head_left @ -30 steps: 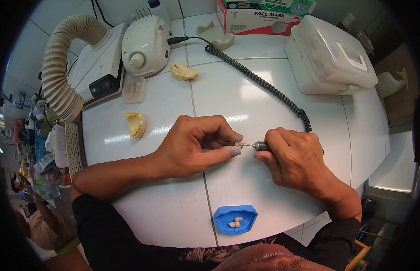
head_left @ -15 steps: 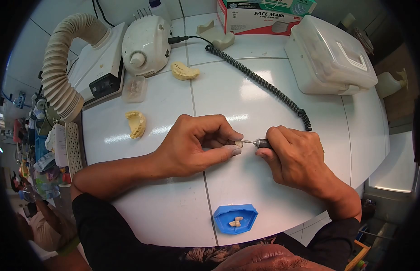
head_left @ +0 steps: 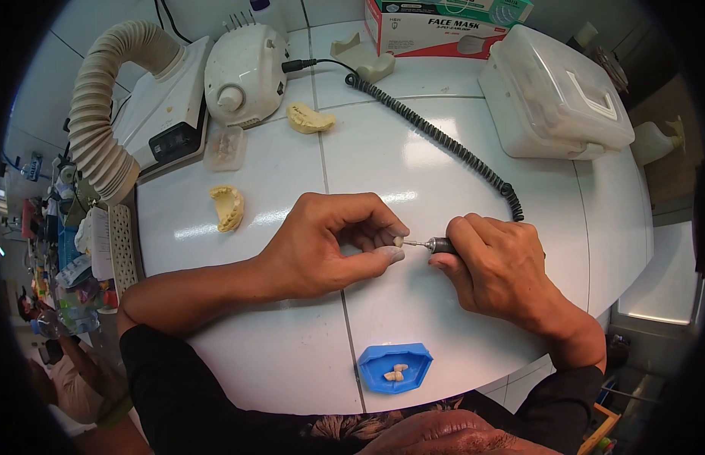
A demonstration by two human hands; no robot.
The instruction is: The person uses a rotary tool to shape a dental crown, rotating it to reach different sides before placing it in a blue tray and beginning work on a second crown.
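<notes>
Between the thumb and fingertips of my left hand [head_left: 329, 246] is a small pale tooth-like piece [head_left: 398, 242]. My right hand [head_left: 498, 262] is wrapped round the dark handpiece [head_left: 442, 245] of a rotary tool, whose thin metal bit points left and meets the piece. A black coiled cord [head_left: 436, 136] runs from behind my right hand up to a white control unit [head_left: 246, 80]. Nearer to me, a blue tray [head_left: 374, 380] holds several small tooth-like pieces [head_left: 395, 374].
Two yellowish dental casts, one upper [head_left: 310, 119] and one lower [head_left: 228, 208], lie left of centre. A white device with a ribbed hose [head_left: 94, 98] stands at the left. A lidded box [head_left: 557, 95] and a face mask box [head_left: 436, 34] are at the back. Another person [head_left: 83, 379] is far left.
The small piece has turned slightly between my left fingertips, and the bit's contact with it has shifted a little. Both hands stay in nearly the same place.
</notes>
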